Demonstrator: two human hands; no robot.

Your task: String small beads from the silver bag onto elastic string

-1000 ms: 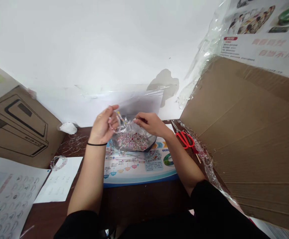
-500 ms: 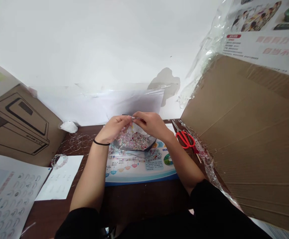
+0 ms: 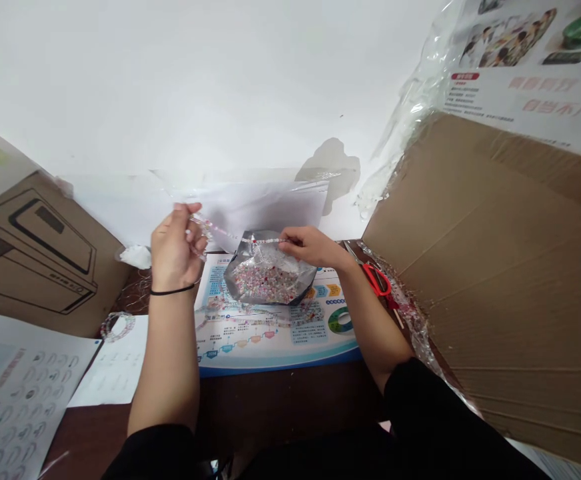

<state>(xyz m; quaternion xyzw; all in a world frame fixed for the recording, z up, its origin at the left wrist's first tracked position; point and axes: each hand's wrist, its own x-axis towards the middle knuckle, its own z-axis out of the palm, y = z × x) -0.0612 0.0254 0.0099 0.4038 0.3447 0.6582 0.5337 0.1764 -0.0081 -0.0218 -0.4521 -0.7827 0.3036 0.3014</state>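
Observation:
A string of small pink, white and red beads stretches between my two hands, above a grey bag full of loose mixed beads. My left hand is raised at the left near the wall, its fingers closed round one end of the string, with more of it looped at the palm. At the other end my right hand pinches the string over the bag's right side. More beaded strands lie on the printed sheet in front of the bag.
Red-handled scissors lie right of my right forearm. Cardboard boxes flank the dark table on both sides. At the left, a beaded ring rests on white paper, with crumpled white material behind.
My left hand has moved away to the left and up from my right hand, drawing the bead string out between them. My right hand has barely moved.

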